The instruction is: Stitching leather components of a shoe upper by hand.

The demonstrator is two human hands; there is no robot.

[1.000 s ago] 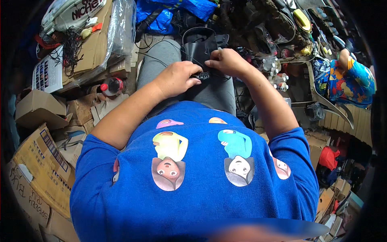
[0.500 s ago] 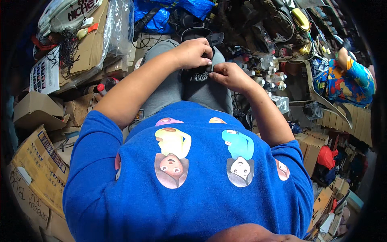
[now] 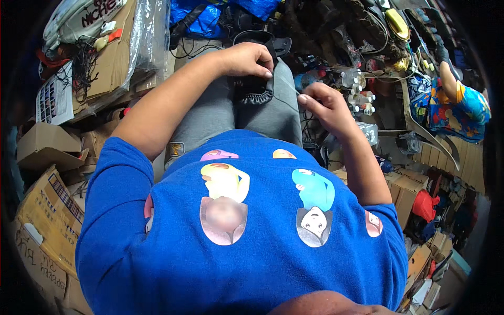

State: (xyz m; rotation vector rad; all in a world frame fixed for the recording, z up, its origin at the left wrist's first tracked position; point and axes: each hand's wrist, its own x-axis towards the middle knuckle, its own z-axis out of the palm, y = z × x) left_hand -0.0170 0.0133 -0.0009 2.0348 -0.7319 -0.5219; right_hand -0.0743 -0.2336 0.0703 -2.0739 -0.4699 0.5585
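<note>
Across my lap lies a black shoe-like piece (image 3: 255,96) with a gathered, ruffled near edge and an open loop at its far end. My left hand (image 3: 247,59) is closed on its upper part, fingers curled over and the thumb pressed down. Off to the right, apart from the piece, my right hand (image 3: 328,107) is raised with thumb and forefinger pinched together. A thin pale thread (image 3: 285,97) seems to run from the gathered edge to that pinch. Whether a needle is in the fingers is too small to tell.
Clear plastic bottles (image 3: 359,97) stand right of my knees. Cardboard sheets (image 3: 107,68) and an open carton (image 3: 50,147) lie at left, a blue plastic bag (image 3: 197,18) beyond my knees. At far right is another person in a colourful shirt (image 3: 462,110).
My right hand has pulled away from the black piece, outward to the right, the thread now stretched between. My left hand has shifted slightly left and away from me, still on the piece.
</note>
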